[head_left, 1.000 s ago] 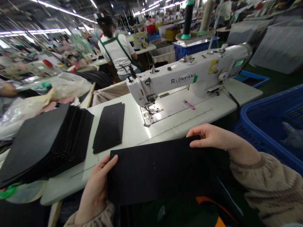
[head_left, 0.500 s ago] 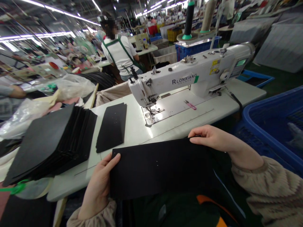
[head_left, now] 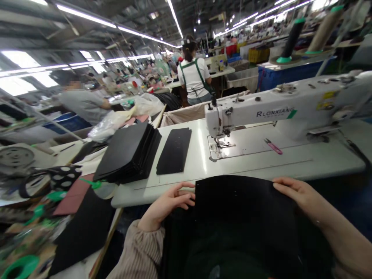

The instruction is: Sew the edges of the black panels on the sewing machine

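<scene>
Swung round to the left since the earlier frame, the view now takes in more of the left side, and the left hand [head_left: 171, 202] has taken its thumb off the face of the black panel [head_left: 241, 217].

At far left, a person in grey [head_left: 84, 104] is beyond the clutter. Below, a dark red sheet [head_left: 74, 197] and a loose black sheet [head_left: 85, 228] lie beside the pale counter [head_left: 221, 169]. On the counter's left end sits a thick stack of black sheets [head_left: 124, 151] — its edges uneven — and just right of it a low pile of narrower black pieces [head_left: 174, 151].

Nearer the wearer, the left hand's grip is loosely spread, fingers at the panel's upper left edge; whether they touch it I cannot tell. The panel is in front of the counter's near edge, its top edge bowed upward. Behind the counter, a person in a white top with green straps [head_left: 194, 79] faces away.

Farther right, the white sewing machine [head_left: 255, 112] stands on the counter, with pink-handled snips [head_left: 273, 146] lying near its bed. The right hand [head_left: 299, 193] has its grip pinching the panel's upper right edge — thumb on the near face. Behind the machine stand a black thread cone [head_left: 293, 40] and a grey-brown one [head_left: 323, 33].
</scene>
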`<state>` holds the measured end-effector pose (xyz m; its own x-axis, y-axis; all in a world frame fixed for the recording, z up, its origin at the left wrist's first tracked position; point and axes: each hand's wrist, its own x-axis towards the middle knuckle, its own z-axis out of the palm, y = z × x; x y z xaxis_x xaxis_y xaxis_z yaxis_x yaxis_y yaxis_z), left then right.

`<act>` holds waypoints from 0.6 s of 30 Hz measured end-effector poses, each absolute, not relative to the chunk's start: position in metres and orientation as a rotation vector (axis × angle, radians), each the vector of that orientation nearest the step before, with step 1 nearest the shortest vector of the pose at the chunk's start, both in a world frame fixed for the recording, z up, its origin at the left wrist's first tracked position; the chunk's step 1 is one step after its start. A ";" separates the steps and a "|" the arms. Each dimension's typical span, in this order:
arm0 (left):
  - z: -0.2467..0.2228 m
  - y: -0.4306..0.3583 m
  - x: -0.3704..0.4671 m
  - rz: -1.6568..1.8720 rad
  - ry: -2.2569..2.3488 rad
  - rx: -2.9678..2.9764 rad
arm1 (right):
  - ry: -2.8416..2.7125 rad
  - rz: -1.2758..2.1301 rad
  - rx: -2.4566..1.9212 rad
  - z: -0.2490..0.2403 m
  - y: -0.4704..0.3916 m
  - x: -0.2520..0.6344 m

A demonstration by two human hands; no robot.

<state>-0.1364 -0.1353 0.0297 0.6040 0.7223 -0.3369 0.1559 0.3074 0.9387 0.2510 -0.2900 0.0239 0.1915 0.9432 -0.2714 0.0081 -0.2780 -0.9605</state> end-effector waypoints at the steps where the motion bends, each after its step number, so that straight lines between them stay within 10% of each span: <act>1: 0.030 -0.134 -0.136 0.442 0.864 1.270 | -0.867 1.249 -1.509 0.020 -0.289 0.250; 9: 0.018 -0.067 -0.135 0.986 1.234 2.012 | -0.748 1.323 -1.532 0.011 -0.273 0.234; 18: -0.017 -0.059 -0.143 0.554 1.661 2.632 | -0.702 0.896 -1.672 0.022 -0.251 0.249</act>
<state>-0.1430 -0.0586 -0.0171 0.3868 0.8713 0.3021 0.8782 -0.4480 0.1675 0.2487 -0.2510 0.0217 0.5448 0.8108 -0.2141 0.0139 -0.2640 -0.9644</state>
